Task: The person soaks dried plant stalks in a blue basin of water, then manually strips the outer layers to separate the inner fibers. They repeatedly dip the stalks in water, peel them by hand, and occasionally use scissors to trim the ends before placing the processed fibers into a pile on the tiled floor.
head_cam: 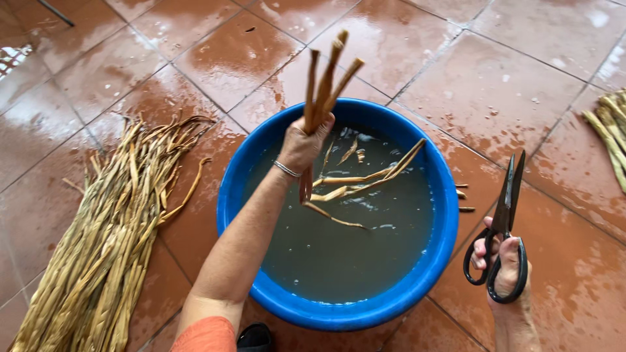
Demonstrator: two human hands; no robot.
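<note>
Fingers (324, 124) of the left hand (303, 145) are closed round a bundle of brown stalks (324, 81), held upright over the far left part of the blue basin (235, 195), apparently so the wet lower ends drip into the water. The right hand (505, 267), at the near right, has fingers through the handles of black scissors (505, 208), blades shut and pointing away, well apart from the stalks; a heap of dried stalks (111, 234) lies left on the wet tiled floor (456, 72)

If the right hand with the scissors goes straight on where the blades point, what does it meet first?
Probably nothing: the right hand aims the black scissors up-image over wet tiled floor, and that way looks free; depth is unclear.
</note>
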